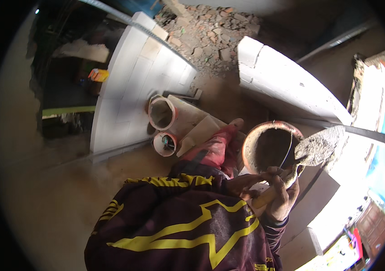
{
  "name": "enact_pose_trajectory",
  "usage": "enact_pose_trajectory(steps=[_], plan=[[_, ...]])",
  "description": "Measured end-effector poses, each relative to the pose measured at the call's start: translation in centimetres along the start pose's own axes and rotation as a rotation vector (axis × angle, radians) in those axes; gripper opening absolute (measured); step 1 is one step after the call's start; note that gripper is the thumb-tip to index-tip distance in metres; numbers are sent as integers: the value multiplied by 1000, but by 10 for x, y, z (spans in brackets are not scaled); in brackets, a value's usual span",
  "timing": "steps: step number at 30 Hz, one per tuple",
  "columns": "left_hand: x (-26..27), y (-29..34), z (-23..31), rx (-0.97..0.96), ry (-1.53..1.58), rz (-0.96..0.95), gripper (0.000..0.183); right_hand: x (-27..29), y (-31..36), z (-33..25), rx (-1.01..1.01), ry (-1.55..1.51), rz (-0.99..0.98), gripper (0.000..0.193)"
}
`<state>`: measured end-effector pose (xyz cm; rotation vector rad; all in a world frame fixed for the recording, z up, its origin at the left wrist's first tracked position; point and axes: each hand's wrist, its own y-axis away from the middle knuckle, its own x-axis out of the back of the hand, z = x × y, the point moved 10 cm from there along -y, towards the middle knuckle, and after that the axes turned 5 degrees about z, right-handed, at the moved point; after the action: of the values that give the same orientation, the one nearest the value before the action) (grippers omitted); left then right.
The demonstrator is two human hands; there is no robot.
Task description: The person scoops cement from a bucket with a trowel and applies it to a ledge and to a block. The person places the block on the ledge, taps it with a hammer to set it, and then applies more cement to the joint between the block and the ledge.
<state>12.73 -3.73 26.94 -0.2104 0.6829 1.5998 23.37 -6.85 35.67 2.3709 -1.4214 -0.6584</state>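
A long white block wall (129, 86) runs up the left side, and a second white wall (287, 86) curves away on the right. Between them, at the top, lies a heap of broken bricks (210, 36) on the dirt floor (57, 189).

Close to the person sits a round orange bucket (271, 151) with dark wet mix inside. It rests on a white block (319, 198) just in front of the hands.

The right hand (283, 198) is closed tight around the wooden handle of a trowel (319, 147). The trowel points up and to the right, away from the hand. Its flat blade is loaded with grey mix and hangs just past the right rim of the bucket, toward the right wall.

The left hand (246, 183) lies just beside the right one, near the bucket's front rim. It looks half curled, maybe touching the handle or the rim; I cannot tell which.

The right hand is the nearer one to the blade. The thin wire bail of the bucket stands right next to the blade.

Two smaller buckets (163, 126) sit further off to the left, by the left wall, well out of the way.
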Motion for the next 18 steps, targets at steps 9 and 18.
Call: enact_pose_trajectory(steps=[9,18], plan=[[83,18,70,-272,-150,434,49,-112,-35,1,-9,-76,-247,52],[269,122,59,-129,-439,1130,26,-276,-84,135,-267,256,-682,35]])
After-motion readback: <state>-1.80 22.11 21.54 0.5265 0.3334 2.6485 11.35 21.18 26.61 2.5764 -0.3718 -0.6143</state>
